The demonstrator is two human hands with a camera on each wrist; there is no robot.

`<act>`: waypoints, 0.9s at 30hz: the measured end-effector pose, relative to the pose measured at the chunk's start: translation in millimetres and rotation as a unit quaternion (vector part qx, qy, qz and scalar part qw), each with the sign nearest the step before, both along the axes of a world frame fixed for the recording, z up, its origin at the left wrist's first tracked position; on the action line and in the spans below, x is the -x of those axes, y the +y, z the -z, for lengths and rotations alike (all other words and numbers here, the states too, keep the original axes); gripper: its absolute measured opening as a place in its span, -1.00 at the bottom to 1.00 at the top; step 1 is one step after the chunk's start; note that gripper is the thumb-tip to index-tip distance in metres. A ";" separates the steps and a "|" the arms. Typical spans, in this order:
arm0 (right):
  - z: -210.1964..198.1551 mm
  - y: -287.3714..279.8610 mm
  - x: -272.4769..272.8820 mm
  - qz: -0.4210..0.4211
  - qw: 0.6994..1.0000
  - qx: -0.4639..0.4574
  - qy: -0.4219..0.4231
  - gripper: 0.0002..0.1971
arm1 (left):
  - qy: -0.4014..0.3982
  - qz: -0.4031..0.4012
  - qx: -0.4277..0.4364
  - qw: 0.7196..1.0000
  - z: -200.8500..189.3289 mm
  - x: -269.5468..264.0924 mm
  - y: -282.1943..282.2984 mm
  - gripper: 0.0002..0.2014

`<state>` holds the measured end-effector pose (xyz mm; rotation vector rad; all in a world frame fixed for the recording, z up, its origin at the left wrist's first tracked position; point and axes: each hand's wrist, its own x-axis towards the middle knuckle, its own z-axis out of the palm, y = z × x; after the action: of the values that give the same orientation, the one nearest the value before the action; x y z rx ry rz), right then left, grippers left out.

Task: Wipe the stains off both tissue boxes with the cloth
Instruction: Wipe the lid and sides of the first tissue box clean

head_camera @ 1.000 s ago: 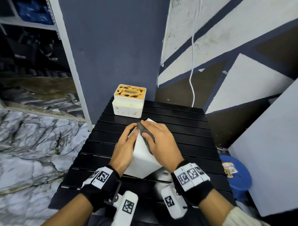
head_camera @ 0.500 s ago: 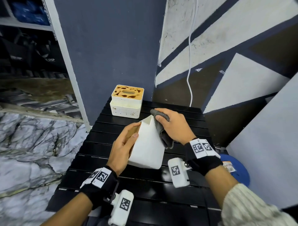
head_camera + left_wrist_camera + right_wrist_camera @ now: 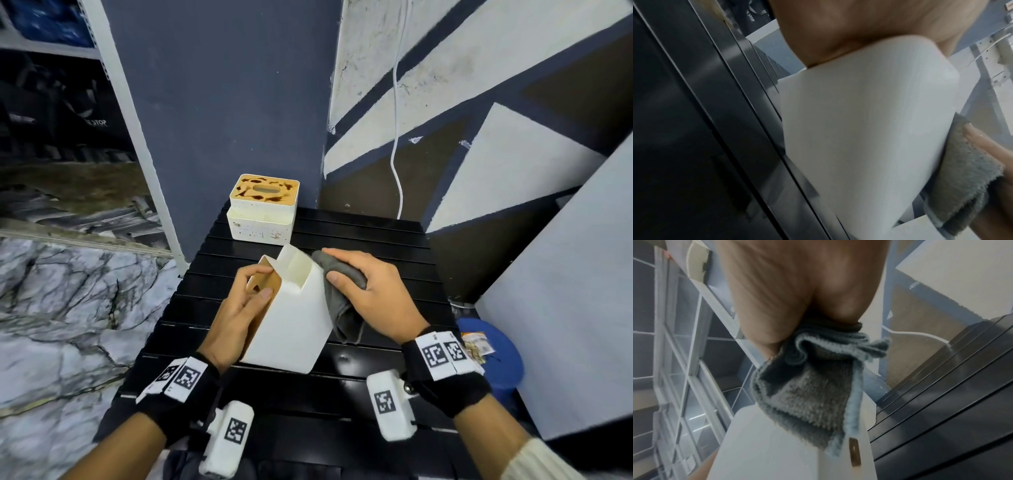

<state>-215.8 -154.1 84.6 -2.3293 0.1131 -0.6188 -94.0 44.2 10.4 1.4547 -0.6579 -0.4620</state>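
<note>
A white tissue box (image 3: 291, 329) lies tipped on its side in the middle of the black slatted table (image 3: 370, 240), its wooden lid (image 3: 265, 289) facing left. My left hand (image 3: 239, 308) grips it at the lid side. My right hand (image 3: 363, 291) holds a grey cloth (image 3: 342, 301) against the box's right face. The cloth (image 3: 807, 394) hangs from my right hand's fingers in the right wrist view, and the cloth (image 3: 966, 178) shows beside the white box (image 3: 869, 129) in the left wrist view. A second tissue box (image 3: 262, 210), its wooden lid covered in dark stains, stands at the table's far left.
A dark blue wall panel (image 3: 222, 102) rises behind the table. A white cable (image 3: 395, 137) hangs down the painted wall on the right. A blue stool (image 3: 493, 356) with a small packet sits right of the table. Marble floor (image 3: 68, 308) lies to the left.
The right hand with the cloth has moved from the box's top edge round to its right face. The box has turned, so its open inner side now shows.
</note>
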 end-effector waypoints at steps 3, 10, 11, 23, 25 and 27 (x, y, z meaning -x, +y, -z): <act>4.8 15.9 6.9 -0.011 0.999 0.031 -0.024 -0.63 | 0.008 -0.049 -0.031 0.998 0.3 5.8 3.6 -0.60; 26.0 46.3 22.0 -0.011 0.997 0.052 -0.052 -0.62 | 0.055 -0.130 -0.065 0.988 1.0 12.8 2.4 -0.90; 30.6 50.6 24.0 -0.011 0.997 0.049 -0.051 -0.62 | 0.055 -0.132 -0.064 0.988 2.3 12.6 2.7 -0.88; 60.1 63.5 22.3 0.028 0.995 0.067 -0.075 -0.62 | 0.056 -0.123 -0.057 0.989 0.0 2.7 -8.8 -0.75; 58.2 61.3 15.0 0.032 0.994 0.076 -0.072 -0.61 | 0.053 -0.119 -0.051 0.990 -1.0 -0.8 -11.2 -0.75; 53.5 55.4 4.1 0.034 0.995 0.078 -0.061 -0.61 | 0.050 -0.113 -0.045 0.991 -3.2 -3.9 -15.1 -0.74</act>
<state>-219.9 -98.7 31.1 -2.4378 0.0912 -0.8291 -90.2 29.1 13.6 1.5606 -0.3915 -0.3887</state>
